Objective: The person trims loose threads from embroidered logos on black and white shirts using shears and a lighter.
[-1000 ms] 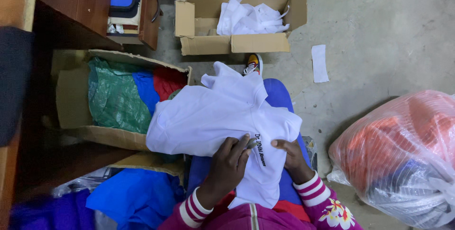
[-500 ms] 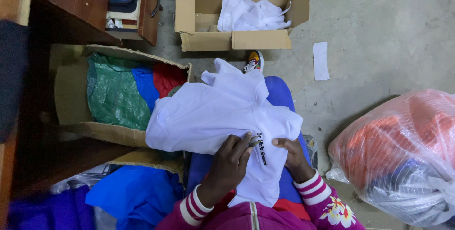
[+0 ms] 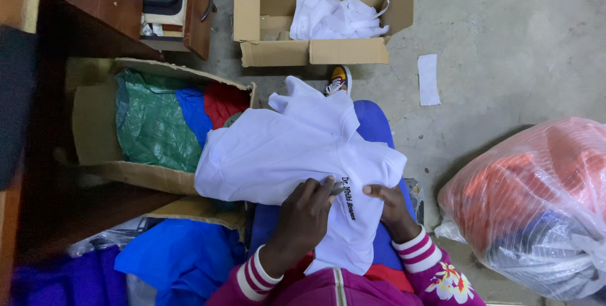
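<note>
**Two hands at work on a white shirt, boxes all around**

Here we are, looking straight down at the lap, and a white shirt (image 3: 284, 148) lies spread across the blue-trousered knees, bunched and rumpled, its collar end pointing away toward the floor. A line of dark lettering runs along the part nearest the body.

The left hand (image 3: 303, 217) lies on top of the cloth, fingers curled and pinching a small thin tool (image 3: 338, 189) at the fingertips, right beside that lettering. What kind of tool it is, too small to tell. The right hand (image 3: 388, 208) sits just across the lettering, thumb on top of the fabric and fingers tucked under it, gripping the shirt's edge. The two hands are close together, the lettering between them. Both wrists show striped cuffs on a purple top.

To the left of the lap stands an open cardboard box (image 3: 101, 129) holding green, blue and red cloth. Farther out, past a sneaker toe (image 3: 339, 80), a second open carton (image 3: 315, 50) holds a heap of white garments (image 3: 338, 19). A strip of white paper (image 3: 428, 79) lies on the concrete floor (image 3: 505, 41). On the right, a big clear plastic bag (image 3: 536, 205) bulges with orange cloth. Blue fabric (image 3: 180, 258) is piled by the left elbow.
</note>
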